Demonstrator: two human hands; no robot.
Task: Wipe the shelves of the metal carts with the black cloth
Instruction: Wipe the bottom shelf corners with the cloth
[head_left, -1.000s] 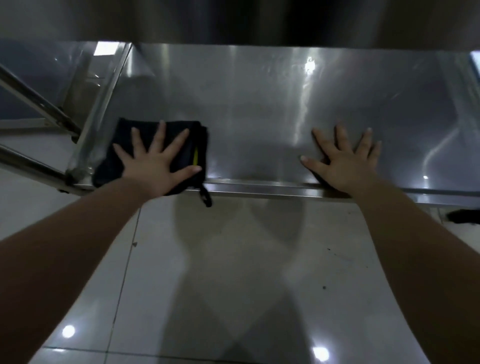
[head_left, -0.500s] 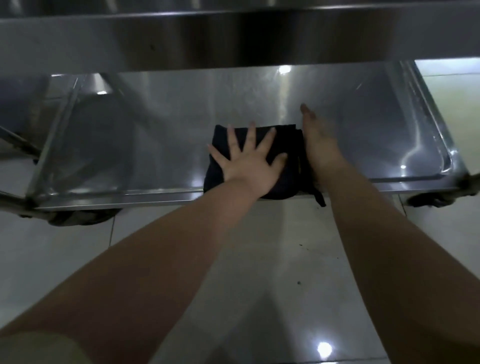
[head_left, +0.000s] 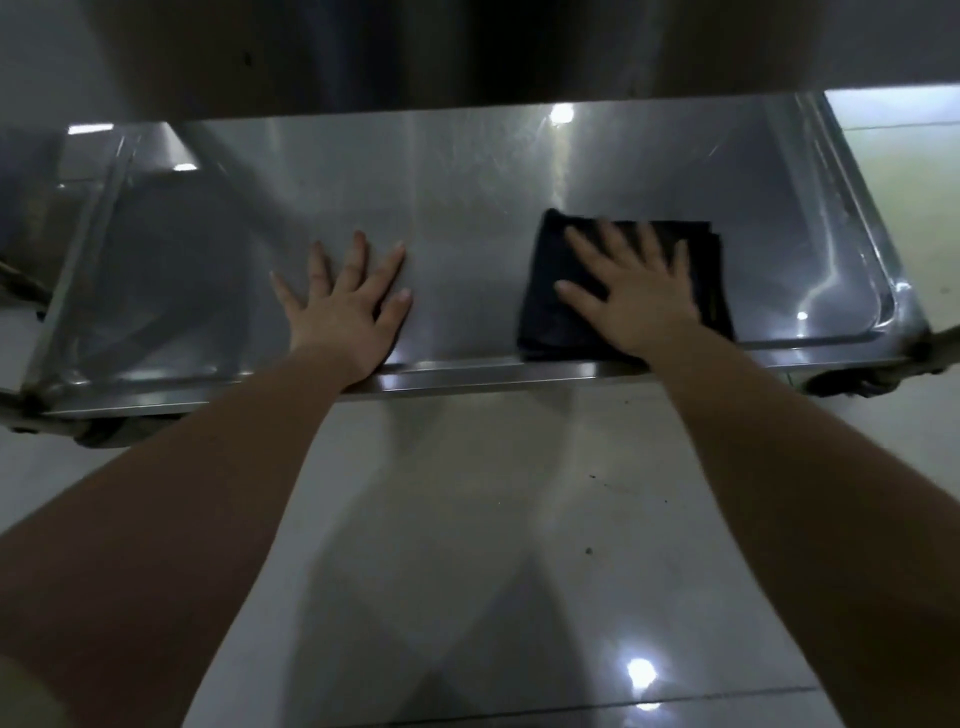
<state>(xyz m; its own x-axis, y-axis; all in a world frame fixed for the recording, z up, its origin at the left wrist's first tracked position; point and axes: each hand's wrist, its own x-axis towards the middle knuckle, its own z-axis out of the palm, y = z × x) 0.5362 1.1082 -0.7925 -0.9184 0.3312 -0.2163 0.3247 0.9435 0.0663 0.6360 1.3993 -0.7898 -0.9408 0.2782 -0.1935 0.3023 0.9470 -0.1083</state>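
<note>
Cloth is changing hands. A second ago the left hand was pressing it at the left end of the shelf. Half a second ago it was mid-shelf, still under the left hand, with the right hand coming in beside it. Now the right hand (head_left: 641, 306) is pressing the black cloth (head_left: 540, 327) flat against the shelf (head_left: 467, 197), right of centre, near the front rim (head_left: 467, 373) and well short of the raised right edge (head_left: 883, 291).

Right fingers (head_left: 589, 252) are lying straight and spread on top of the cloth, not curling round it. They are slightly blurred, so the hand is probably moving. The cloth is staying folded, a dark rectangle showing on all sides of the hand.

Left hand (head_left: 343, 317) is resting on bare metal left of centre, fingers (head_left: 358, 254) straight and spread, holding nothing, heel at the rim. It looks like it is bracing.

My read: one left-to-right pass along the front strip is nearing its end, with the handover extending reach. The right end and the back strip under the dark upper shelf (head_left: 467, 47) are probably still waiting. The left side is reflecting too much to judge how clean it is. The tiled floor (head_left: 467, 519) is showing below.
</note>
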